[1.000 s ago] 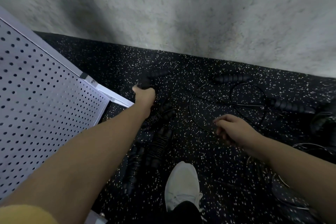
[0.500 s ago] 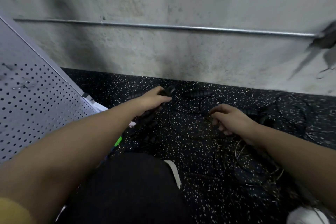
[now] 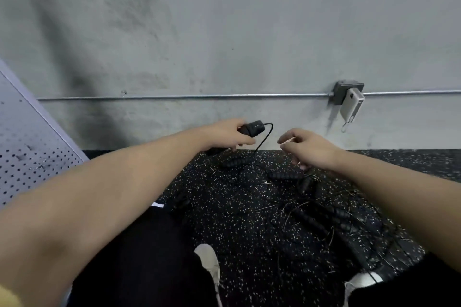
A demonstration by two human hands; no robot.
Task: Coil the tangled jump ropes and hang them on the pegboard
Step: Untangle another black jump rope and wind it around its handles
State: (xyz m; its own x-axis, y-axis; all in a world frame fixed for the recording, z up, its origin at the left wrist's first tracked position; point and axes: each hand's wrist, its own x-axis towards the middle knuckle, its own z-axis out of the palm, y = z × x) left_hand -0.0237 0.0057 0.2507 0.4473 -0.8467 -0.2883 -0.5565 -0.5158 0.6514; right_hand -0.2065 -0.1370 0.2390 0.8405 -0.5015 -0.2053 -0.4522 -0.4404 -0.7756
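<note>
My left hand (image 3: 225,133) is curled round one black jump-rope handle (image 3: 253,128), lifted off the floor, in front of the wall's foot. The handle's cap end sticks out past my fingers. Long axis runs roughly level, pointing to my right and a little up. The thin cord (image 3: 264,137) leaves that cap, arcs over, then drops down-left toward the floor.

My right hand (image 3: 308,148) hovers just beside, fingers loosely curled, holding nothing that I can see. It is near the cord but apart from it.

Judgement: step in hand is freeing this one rope from the pile so it can be coiled. To do it well:
- keep the handle gripped firm, low on the grip, cap end free so the cord can swivel
- take the cord with the right hand close to the cap, run it through the fingers
- draw slowly; stop at any snag and lift the crossing strand off, not yank

The tangled ropes (image 3: 311,209) lie on the speckled floor (image 3: 237,219) below my right forearm, several ribbed handles and thin cords crossing; which cord belongs to mine I cannot tell.

Pegboard (image 3: 27,157) stands at far left, leaning. No hooks are clear from here.
</note>
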